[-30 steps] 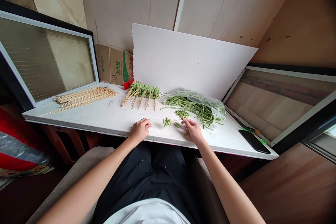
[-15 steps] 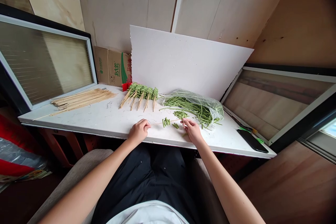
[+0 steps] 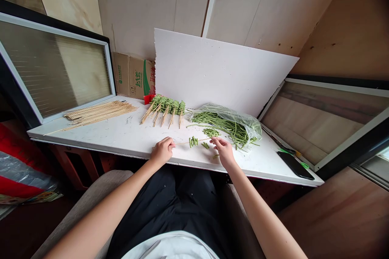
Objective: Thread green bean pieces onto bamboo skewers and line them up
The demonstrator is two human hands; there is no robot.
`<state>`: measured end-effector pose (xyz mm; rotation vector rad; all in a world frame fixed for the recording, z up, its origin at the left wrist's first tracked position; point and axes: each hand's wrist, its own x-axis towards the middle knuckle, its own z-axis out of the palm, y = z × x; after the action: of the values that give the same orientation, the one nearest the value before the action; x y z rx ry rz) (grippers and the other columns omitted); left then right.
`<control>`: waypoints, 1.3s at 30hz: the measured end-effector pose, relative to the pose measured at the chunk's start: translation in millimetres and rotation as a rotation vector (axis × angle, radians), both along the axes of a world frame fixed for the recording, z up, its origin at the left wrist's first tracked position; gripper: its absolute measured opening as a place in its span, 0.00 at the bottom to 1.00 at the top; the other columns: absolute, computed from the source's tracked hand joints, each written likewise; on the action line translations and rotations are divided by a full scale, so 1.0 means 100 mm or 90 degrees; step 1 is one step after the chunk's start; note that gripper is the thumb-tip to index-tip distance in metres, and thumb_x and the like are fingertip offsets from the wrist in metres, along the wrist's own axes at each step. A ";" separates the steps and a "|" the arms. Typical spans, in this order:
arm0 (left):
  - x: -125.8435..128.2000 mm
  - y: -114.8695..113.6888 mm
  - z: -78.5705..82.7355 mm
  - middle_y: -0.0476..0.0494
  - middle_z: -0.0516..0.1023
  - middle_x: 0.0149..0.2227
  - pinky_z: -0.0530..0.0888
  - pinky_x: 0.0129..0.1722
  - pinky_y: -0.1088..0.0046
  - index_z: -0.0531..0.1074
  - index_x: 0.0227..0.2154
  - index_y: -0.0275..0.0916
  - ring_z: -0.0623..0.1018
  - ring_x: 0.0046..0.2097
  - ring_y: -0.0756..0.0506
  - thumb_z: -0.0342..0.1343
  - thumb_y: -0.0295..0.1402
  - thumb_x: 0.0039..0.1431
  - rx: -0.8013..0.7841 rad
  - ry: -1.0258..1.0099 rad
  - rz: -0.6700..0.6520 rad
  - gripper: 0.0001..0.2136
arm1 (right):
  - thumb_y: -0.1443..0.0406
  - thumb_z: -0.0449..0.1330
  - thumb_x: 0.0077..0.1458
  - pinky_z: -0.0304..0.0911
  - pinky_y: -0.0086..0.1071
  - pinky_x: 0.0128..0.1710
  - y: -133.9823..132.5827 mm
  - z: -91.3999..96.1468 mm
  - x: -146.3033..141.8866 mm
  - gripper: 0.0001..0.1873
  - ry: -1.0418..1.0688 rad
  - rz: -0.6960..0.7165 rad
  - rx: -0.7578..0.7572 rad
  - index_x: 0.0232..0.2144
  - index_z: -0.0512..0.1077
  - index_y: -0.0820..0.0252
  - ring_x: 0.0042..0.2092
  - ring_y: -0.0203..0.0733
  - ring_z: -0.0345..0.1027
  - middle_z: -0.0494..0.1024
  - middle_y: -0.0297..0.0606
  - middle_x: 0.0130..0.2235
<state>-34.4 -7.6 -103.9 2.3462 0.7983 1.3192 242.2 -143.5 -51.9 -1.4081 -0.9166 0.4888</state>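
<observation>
My left hand [image 3: 163,149] is closed around the left end of a thin bamboo skewer [image 3: 182,143], held level above the table's front edge. Several short green bean pieces [image 3: 193,141] sit side by side crosswise on its middle. At the other end, the thumb and fingers of my right hand [image 3: 223,150] pinch the skewer's tip; whether a bean piece is also between them is too small to tell. Just behind that hand lies a small pile of cut bean pieces [image 3: 212,132]. A few loose pieces [image 3: 205,145] rest below the skewer.
Bean-filled skewers [image 3: 168,104] are stacked at the back, left of a clear plastic bag [image 3: 243,119] of long green beans [image 3: 223,123]. Bare skewers [image 3: 101,113] lie on the left of the white table [image 3: 127,139]. A black phone [image 3: 294,165] is at right; a cardboard box [image 3: 133,75] stands behind.
The whole view has shifted slightly, so everything appears a little farther right. Both hands keep hold of the skewer with almost no visible movement.
</observation>
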 end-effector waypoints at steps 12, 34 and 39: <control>0.01 -0.02 -0.02 0.47 0.76 0.32 0.68 0.34 0.70 0.68 0.29 0.42 0.77 0.35 0.45 0.50 0.20 0.62 0.023 -0.015 -0.011 0.10 | 0.42 0.71 0.49 0.67 0.39 0.42 0.01 -0.02 -0.39 0.25 -0.042 0.034 0.013 0.25 0.80 0.57 0.44 0.53 0.77 0.85 0.44 0.36; 0.05 0.01 -0.03 0.46 0.79 0.34 0.73 0.37 0.70 0.72 0.30 0.42 0.78 0.35 0.46 0.55 0.26 0.65 -0.048 -0.033 -0.001 0.07 | 0.37 0.63 0.55 0.68 0.43 0.51 0.02 0.03 -0.43 0.30 -0.097 0.008 -0.013 0.28 0.82 0.56 0.51 0.58 0.77 0.86 0.46 0.44; 0.05 0.01 -0.02 0.45 0.79 0.35 0.73 0.37 0.70 0.72 0.31 0.42 0.78 0.35 0.45 0.55 0.27 0.65 -0.045 -0.031 0.006 0.07 | 0.46 0.65 0.58 0.67 0.40 0.39 -0.06 0.26 -0.14 0.20 -0.250 0.003 -0.043 0.36 0.85 0.55 0.43 0.55 0.77 0.86 0.45 0.39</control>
<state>-29.8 -6.8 -106.2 2.2496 0.8275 1.3248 228.0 -149.9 -25.4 -1.5951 -1.2258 0.2502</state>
